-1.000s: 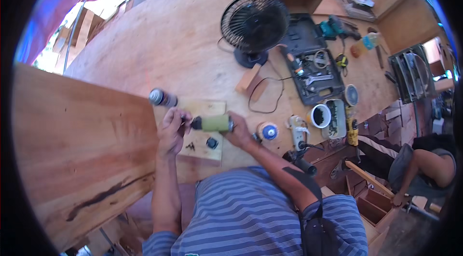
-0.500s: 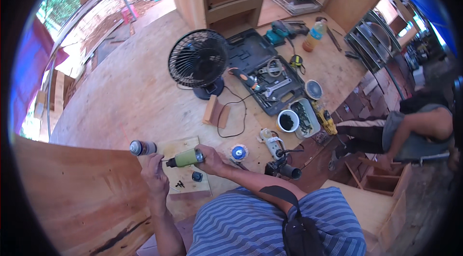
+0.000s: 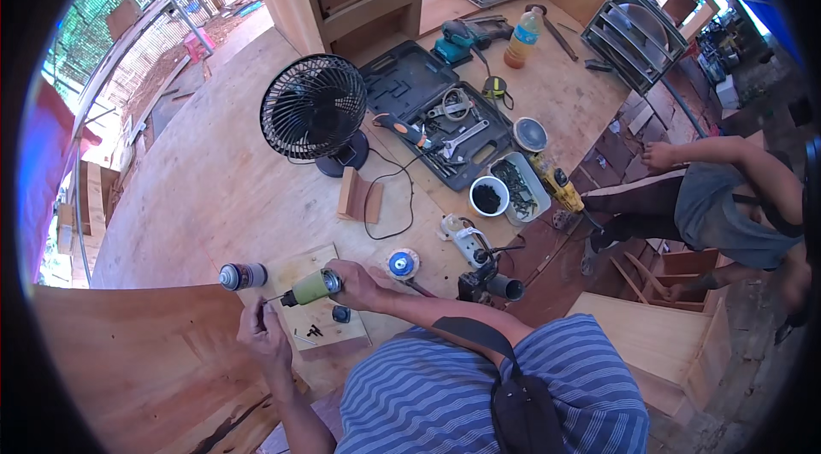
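My right hand (image 3: pixel 359 285) is wrapped round a green cylindrical tool body (image 3: pixel 311 287) with a black narrow end and a metallic end. It is held level above a small wooden board (image 3: pixel 310 266). My left hand (image 3: pixel 263 333) is closed in a pinch at the black end, on a thin dark rod (image 3: pixel 274 298) that reaches into or against it; which, I cannot tell. Beneath, on the board, lie a small dark part (image 3: pixel 341 314), several small black pieces (image 3: pixel 315 331) and a thin light pin. A spray can (image 3: pixel 243 276) lies beside the board.
A black fan (image 3: pixel 315 108), a tool case (image 3: pixel 419 103) and a power strip (image 3: pixel 466 240) are on the plywood table. Tubs, a yellow drill (image 3: pixel 558 185), a blue-centred disc (image 3: pixel 402 264) and a bottle (image 3: pixel 523 39) lie further right. A co-worker (image 3: pixel 735 206) bends over a wooden drawer unit.
The view has shifted, so the table's things sit further left. Both hands keep hold of the tool body and rod. The co-worker has raised an arm.
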`<state>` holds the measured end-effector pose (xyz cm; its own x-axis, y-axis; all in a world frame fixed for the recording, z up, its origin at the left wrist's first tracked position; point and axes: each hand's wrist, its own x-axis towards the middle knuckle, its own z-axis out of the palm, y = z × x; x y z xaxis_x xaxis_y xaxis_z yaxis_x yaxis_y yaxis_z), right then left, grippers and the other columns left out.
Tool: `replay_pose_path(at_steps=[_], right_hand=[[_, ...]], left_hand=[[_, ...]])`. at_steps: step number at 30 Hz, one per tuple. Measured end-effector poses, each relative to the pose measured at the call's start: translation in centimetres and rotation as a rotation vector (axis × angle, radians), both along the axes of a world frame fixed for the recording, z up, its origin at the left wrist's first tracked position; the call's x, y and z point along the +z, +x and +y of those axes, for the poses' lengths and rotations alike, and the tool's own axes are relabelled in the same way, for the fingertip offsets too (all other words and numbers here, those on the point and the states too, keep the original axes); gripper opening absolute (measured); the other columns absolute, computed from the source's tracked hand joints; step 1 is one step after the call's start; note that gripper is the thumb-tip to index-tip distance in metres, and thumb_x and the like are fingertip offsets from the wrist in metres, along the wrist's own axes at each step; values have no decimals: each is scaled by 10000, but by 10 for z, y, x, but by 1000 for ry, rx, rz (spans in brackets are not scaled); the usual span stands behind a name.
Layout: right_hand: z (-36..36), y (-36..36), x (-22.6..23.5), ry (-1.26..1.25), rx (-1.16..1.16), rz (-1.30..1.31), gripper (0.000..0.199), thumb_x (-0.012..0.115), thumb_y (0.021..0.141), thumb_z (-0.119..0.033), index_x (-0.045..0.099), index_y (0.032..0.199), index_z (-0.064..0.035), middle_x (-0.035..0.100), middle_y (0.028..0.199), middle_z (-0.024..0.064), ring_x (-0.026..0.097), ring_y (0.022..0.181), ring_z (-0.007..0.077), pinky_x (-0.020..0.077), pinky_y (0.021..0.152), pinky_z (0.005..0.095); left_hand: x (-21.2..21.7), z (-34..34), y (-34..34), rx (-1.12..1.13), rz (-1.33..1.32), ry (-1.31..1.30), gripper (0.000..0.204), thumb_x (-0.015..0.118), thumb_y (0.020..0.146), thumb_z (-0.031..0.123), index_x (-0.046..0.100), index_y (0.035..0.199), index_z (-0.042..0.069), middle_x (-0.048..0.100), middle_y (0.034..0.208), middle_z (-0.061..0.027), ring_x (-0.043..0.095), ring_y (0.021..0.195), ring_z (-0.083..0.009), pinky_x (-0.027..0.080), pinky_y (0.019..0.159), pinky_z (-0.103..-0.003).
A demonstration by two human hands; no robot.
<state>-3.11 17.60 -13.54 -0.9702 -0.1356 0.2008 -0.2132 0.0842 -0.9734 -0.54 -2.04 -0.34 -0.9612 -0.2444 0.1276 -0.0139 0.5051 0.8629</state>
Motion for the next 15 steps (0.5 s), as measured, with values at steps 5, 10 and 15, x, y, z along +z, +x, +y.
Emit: replay_pose_path(at_steps=[5,10,15], right_hand=[[1,-1,-7,12,-50,71,244,749,706,8,600,895,-35,606,831,156,626,785,373,499,702,441],[1,2,-9,-15,2,66,247,724,696,15,604,905,-37,616,839,154,641,803,378,508,715,448],[-1,3,-9,-13,-1,65,262,720,682,18,601,909,-37,614,849,157,642,825,395,514,729,455]], left_hand=[[-24,-26,-3,-92,-63,376,199,569,1047,17,648,1211,-63,706,1085,-123,690,906,-149,607,845,-320],[-39,-35,-19,-258,-133,855,127,572,1083,125,607,1153,25,666,1064,-95,649,855,-155,564,697,-287],[-34,-28,-24,-307,-244,1131,121,550,1100,175,590,1146,70,645,1009,-76,615,780,-159,514,616,-277]])
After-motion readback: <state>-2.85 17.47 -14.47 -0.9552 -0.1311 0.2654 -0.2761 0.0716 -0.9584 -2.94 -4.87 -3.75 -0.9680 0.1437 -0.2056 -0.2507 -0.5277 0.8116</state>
